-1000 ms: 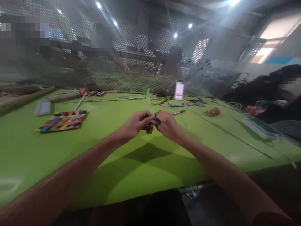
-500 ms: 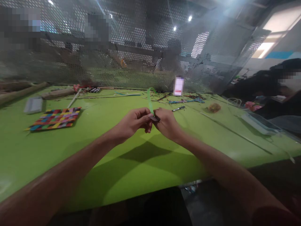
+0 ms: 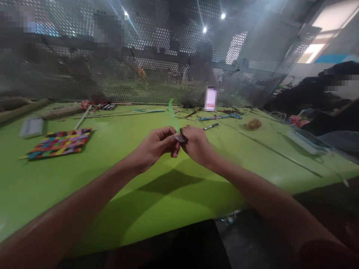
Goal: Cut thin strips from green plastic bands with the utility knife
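Over the middle of the green table, my left hand (image 3: 157,144) pinches a small dark, purplish strip (image 3: 180,138) between thumb and fingers. Close against it, my right hand (image 3: 196,144) is closed on the other end of the same strip, its fingertips mostly hidden behind the knuckles. A thin light-green strip (image 3: 172,114) rises from between the hands and curls over at its top. Where the two strips meet, and whether they are joined, I cannot make out. A black pen (image 3: 211,126) lies just beyond my right hand.
A colourful woven mat (image 3: 60,144) and a whitish box (image 3: 31,127) lie on the left. Along the back are loose strips and a phone-like bright screen (image 3: 210,99), before a perforated panel (image 3: 157,82). A long thin stick (image 3: 280,154), a clear-lidded tray (image 3: 304,142) and a person (image 3: 308,93) are at right.
The view has shifted slightly, so most things sit a little further left. The green strip stands with its curl more to the left. Both hands keep their hold on the dark strip.
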`<state>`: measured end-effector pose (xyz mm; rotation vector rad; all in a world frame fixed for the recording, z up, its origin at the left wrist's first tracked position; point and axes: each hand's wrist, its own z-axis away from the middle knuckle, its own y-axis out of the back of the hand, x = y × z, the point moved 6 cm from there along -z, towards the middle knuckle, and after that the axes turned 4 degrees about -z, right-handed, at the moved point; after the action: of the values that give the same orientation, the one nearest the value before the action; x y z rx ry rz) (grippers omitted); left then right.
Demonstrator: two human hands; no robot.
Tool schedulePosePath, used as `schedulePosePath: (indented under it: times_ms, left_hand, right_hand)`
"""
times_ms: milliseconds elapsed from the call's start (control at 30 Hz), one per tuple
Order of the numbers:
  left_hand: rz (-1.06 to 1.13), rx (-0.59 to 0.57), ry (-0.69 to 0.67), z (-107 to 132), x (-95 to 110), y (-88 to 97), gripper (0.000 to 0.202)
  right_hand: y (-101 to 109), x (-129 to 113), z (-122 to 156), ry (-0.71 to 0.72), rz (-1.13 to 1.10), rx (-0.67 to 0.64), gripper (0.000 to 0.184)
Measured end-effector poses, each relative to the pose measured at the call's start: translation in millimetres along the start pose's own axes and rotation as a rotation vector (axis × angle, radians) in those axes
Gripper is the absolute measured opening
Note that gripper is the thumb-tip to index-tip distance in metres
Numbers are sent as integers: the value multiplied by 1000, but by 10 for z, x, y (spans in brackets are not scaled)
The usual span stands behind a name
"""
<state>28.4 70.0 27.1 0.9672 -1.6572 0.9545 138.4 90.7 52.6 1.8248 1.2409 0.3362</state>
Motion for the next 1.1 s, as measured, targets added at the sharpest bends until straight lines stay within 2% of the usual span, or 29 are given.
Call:
schedulePosePath:
  times_ms: [267,700,1100]
  left_hand:
    - [24,-9,-11,-5,-13,-12,29]
    - [5,-12,-14,-14,-38,6,27]
    - [-6,1,-14,-19,-22,-10,34]
  right_hand:
    - [20,-16,20,-4,59,33,24]
    - [12,-16,22,-25,58,16,24]
    - [20,-15,33,-67,41,44,23]
